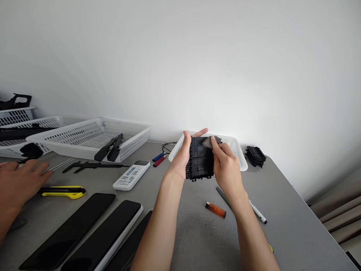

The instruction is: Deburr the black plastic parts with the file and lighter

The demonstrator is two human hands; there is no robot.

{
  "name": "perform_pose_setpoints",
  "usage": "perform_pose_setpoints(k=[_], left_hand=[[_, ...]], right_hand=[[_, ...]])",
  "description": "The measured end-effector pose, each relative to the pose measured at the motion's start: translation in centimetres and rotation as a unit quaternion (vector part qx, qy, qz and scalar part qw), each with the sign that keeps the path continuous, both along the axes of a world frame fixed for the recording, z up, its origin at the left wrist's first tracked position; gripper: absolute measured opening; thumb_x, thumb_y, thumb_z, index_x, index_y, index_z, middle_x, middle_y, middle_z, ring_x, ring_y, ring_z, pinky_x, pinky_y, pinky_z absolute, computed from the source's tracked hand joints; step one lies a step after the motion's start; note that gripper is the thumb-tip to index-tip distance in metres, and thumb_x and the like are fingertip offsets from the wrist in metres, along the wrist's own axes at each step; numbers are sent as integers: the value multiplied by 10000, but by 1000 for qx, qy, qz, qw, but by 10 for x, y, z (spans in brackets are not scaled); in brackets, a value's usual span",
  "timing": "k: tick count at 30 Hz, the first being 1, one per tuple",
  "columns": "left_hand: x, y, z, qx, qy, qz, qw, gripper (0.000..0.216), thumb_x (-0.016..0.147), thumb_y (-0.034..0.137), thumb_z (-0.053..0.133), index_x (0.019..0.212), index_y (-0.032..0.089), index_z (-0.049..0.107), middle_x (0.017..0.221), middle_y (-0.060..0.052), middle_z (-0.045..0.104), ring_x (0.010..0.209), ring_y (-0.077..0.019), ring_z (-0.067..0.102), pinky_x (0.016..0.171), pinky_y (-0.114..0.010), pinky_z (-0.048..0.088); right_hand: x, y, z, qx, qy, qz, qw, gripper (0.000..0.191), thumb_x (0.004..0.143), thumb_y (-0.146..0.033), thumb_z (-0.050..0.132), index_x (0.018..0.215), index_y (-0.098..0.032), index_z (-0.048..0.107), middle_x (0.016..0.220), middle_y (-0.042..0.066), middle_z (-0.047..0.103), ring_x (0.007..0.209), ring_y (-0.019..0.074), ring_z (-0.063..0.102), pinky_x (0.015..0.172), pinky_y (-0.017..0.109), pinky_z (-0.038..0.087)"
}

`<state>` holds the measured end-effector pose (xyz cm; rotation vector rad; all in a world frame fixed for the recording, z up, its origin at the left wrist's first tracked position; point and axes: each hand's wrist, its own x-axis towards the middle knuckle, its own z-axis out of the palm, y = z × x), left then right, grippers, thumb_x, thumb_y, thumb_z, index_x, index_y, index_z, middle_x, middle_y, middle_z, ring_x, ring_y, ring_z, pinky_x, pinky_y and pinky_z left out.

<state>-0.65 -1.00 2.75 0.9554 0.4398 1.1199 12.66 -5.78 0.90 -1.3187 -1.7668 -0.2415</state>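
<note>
My left hand (180, 158) grips the left side of a black ribbed plastic part (202, 162), holding it up above the table with its flat face toward me. Pinched in my right hand (227, 162) is a grey cloth (208, 142), pressed against the part's upper right corner. Behind the part stands a small white basket (237, 150), partly hidden by my hands. On the table below lie an orange lighter (216, 209), a grey strip-like tool (222, 196) half under my right forearm, and a white marker (258, 212).
A similar black part (255, 156) sits near the right edge. Leftward are a white power bank (131, 175), blue and red lighters (159, 159), calipers (90, 165), a yellow cutter (63, 191), phones (104, 237) and a white basket (84, 139). Another person's hand (21, 184) reaches in.
</note>
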Motion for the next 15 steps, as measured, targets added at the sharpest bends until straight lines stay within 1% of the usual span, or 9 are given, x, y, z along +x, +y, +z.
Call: perform_pose_setpoints(k=[4, 7, 9, 11, 12, 13, 15], left_hand=[[-1, 2, 0, -14, -14, 38, 999, 773, 849, 784, 468, 1398, 250, 577, 1033, -105, 771, 844, -254, 747, 757, -387, 609], [-3, 6, 1, -36, -22, 82, 996, 774, 842, 798, 457, 1379, 256, 590, 975, -92, 772, 798, -250, 749, 740, -395, 612], [-5, 8, 2, -46, -26, 93, 994, 778, 841, 802, 450, 1363, 246, 604, 970, -95, 771, 811, -255, 751, 744, -400, 612], [-8, 9, 2, -54, -30, 86, 994, 761, 845, 782, 479, 1351, 230, 614, 992, -105, 770, 853, -266, 752, 761, -407, 610], [-9, 10, 2, -58, -32, 78, 995, 744, 846, 762, 508, 1347, 224, 617, 1006, -110, 769, 875, -272, 751, 770, -410, 609], [-10, 10, 1, -60, -32, 68, 995, 726, 844, 740, 539, 1344, 219, 620, 1020, -114, 768, 894, -277, 750, 778, -413, 607], [-9, 9, 0, -58, -27, 45, 997, 697, 841, 709, 580, 1332, 216, 630, 1045, -121, 766, 918, -284, 747, 785, -414, 603]], right_hand=[[0, -7, 3, -50, -12, 12, 999, 517, 995, -104, 306, 1457, -133, 534, 994, 107, 637, 712, 154, 576, 662, 276, 488], [3, -20, 8, -115, -44, 28, 992, 514, 979, -90, 331, 1443, -113, 550, 952, 105, 645, 681, 156, 561, 624, 283, 454], [10, -31, 14, -167, -55, 48, 983, 491, 974, -90, 352, 1391, -124, 607, 875, 82, 644, 655, 154, 548, 601, 284, 431], [21, -40, 19, -205, -46, 84, 974, 445, 980, -115, 381, 1304, -158, 682, 807, 54, 638, 638, 145, 544, 582, 276, 417], [25, -43, 21, -205, -30, 97, 973, 420, 986, -137, 399, 1270, -180, 706, 799, 45, 639, 634, 138, 544, 575, 270, 412], [29, -45, 22, -188, -4, 97, 977, 399, 992, -164, 417, 1256, -199, 715, 801, 40, 641, 631, 132, 541, 569, 264, 410], [31, -42, 23, -105, 64, 65, 990, 379, 1002, -215, 443, 1282, -217, 699, 831, 42, 641, 633, 125, 529, 566, 259, 411]])
